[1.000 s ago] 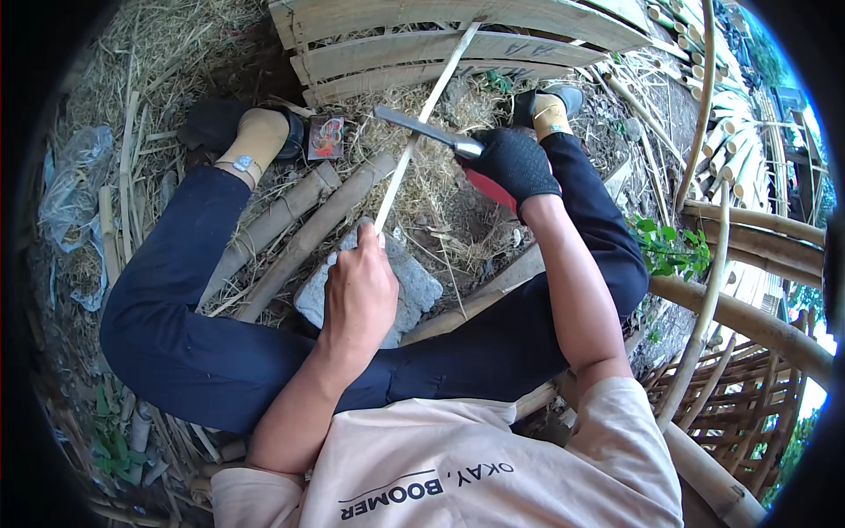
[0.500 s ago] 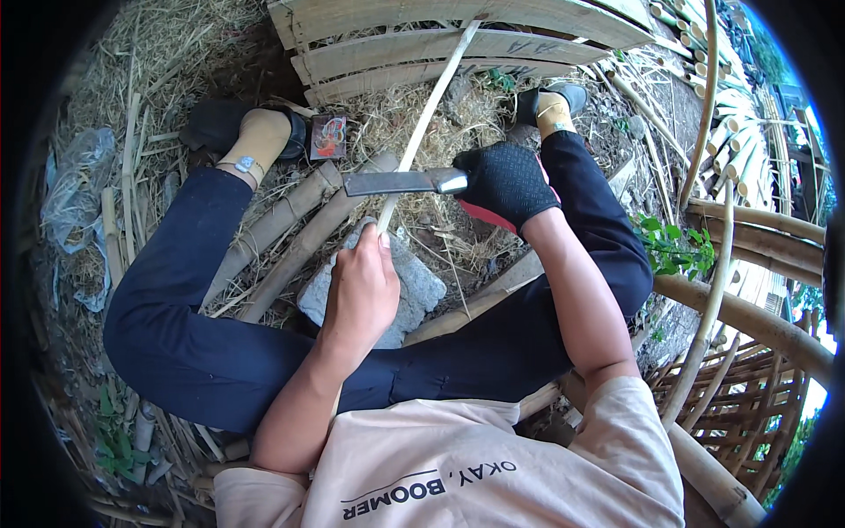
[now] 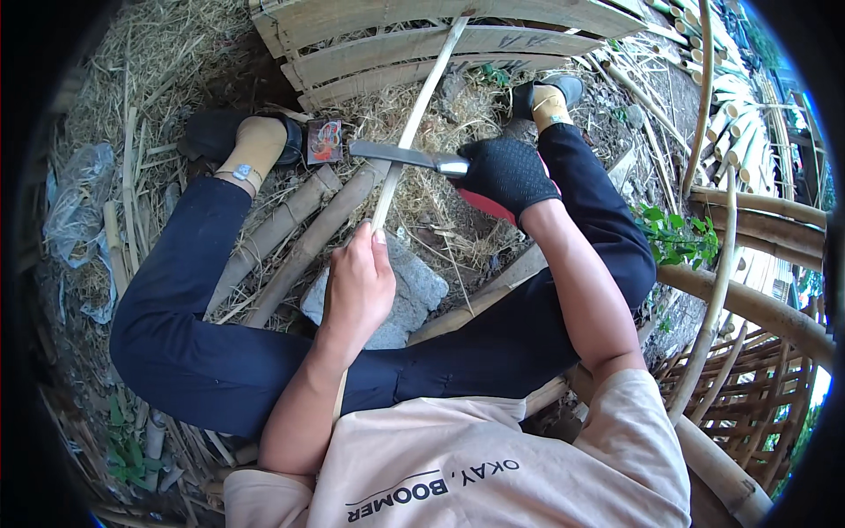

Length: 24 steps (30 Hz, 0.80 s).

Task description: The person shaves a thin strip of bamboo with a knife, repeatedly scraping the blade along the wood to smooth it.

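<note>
Left hand [image 3: 356, 282] is pinching the strip [image 3: 414, 114], which is slanting toward the crate [image 3: 370, 63], while right hand [image 3: 510, 176], grip closed, is holding the knife [image 3: 370, 151] across it, probably shaving, contact unclear, next stroke likely needing steady angle.

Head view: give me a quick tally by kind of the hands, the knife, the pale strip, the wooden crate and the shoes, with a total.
Hands: 2 (bare left hand, gloved right hand)
Knife: 1
Pale strip: 1
Wooden crate: 1
Shoes: 2 (left shoe, right shoe)
Total: 7
</note>
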### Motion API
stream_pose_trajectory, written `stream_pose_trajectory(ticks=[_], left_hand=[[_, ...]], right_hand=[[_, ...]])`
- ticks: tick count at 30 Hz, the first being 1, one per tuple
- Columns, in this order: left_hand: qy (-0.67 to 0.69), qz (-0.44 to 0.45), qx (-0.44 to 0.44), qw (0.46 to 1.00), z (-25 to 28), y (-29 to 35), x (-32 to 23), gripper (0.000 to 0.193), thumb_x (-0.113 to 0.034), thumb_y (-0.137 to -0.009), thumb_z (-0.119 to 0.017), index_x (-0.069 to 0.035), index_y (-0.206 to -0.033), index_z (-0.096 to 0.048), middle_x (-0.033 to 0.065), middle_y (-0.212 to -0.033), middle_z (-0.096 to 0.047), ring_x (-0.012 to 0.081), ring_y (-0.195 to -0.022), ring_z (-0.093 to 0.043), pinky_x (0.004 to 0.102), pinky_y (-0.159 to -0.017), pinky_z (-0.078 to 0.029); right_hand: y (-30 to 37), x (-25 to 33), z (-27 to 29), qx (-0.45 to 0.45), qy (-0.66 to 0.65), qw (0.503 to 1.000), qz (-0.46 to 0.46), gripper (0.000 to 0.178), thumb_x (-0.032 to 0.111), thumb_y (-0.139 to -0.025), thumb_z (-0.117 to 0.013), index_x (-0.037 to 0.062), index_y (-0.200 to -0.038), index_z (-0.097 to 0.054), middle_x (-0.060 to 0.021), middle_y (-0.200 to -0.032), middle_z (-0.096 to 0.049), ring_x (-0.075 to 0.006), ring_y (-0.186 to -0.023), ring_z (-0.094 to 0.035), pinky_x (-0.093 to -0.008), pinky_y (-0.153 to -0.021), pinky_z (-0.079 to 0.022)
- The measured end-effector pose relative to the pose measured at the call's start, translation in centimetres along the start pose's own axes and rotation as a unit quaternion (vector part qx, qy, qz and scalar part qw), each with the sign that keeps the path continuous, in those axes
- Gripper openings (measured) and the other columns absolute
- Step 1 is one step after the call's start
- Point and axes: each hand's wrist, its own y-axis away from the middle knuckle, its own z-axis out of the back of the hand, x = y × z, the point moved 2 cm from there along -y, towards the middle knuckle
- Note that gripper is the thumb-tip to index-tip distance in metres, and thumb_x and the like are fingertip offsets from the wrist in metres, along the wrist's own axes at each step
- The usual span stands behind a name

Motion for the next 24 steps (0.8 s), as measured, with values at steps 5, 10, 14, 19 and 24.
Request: stream_pose_trajectory(ticks=[5,10,14,19,24], left_hand=[[-0.017,-0.007,-0.006,1.000,-0.2,-0.2,0.4,0.024,-0.016,-0.103,-0.045,0.004,-0.097,-0.056,0.0288,-0.072,-0.061,0.0480,-0.073,-0.062,0.0553,-0.066,-0.046],[0.003,-0.005,0.010,1.000,-0.2,0.1,0.5,0.024,-0.016,-0.103,-0.046,0.004,-0.096,-0.056,0.0283,-0.073,-0.061,0.0473,-0.071,-0.062,0.0545,-0.063,-0.045],[0.023,0.009,0.004,1.000,0.2,-0.4,0.0,0.023,-0.015,-0.103,-0.047,0.004,-0.092,-0.054,0.0275,-0.071,-0.060,0.0472,-0.069,-0.061,0.0536,-0.061,-0.044],[0.032,0.001,0.017,0.999,0.0,-0.1,1.0,0.029,-0.021,-0.105,-0.044,0.003,-0.092,-0.053,0.0232,-0.070,-0.055,0.0429,-0.066,-0.056,0.0478,-0.063,-0.042],[0.032,0.025,0.012,0.999,-0.2,-0.1,-0.3,0.029,-0.021,-0.105,-0.044,0.003,-0.091,-0.053,0.0244,-0.071,-0.056,0.0437,-0.067,-0.057,0.0487,-0.064,-0.042]], right_hand=[[-1.0,-0.8,0.0,-0.025,-0.022,0.999,-0.004,0.024,0.030,-0.079,-0.065,0.0179,-0.097,-0.076,-0.0150,-0.089,-0.073,-0.0343,-0.087,-0.071,-0.0443,-0.082,-0.056],[-0.2,-0.5,-0.3,-0.022,-0.010,1.000,0.010,0.023,0.029,-0.078,-0.066,0.0179,-0.096,-0.077,-0.0153,-0.090,-0.073,-0.0347,-0.086,-0.071,-0.0443,-0.082,-0.056],[-1.5,-1.3,-0.3,-0.028,-0.015,0.999,-0.026,0.025,0.030,-0.078,-0.067,0.0181,-0.097,-0.077,-0.0154,-0.089,-0.073,-0.0347,-0.087,-0.071,-0.0444,-0.081,-0.056],[-0.1,-1.0,-0.8,-0.010,-0.015,0.998,0.056,0.024,0.030,-0.079,-0.067,0.0161,-0.096,-0.076,-0.0163,-0.089,-0.073,-0.0355,-0.087,-0.070,-0.0441,-0.082,-0.055],[-1.2,-2.3,-0.5,-0.033,-0.025,0.999,-0.015,0.023,0.030,-0.081,-0.066,0.0161,-0.096,-0.076,-0.0160,-0.089,-0.073,-0.0352,-0.086,-0.070,-0.0447,-0.081,-0.055]])
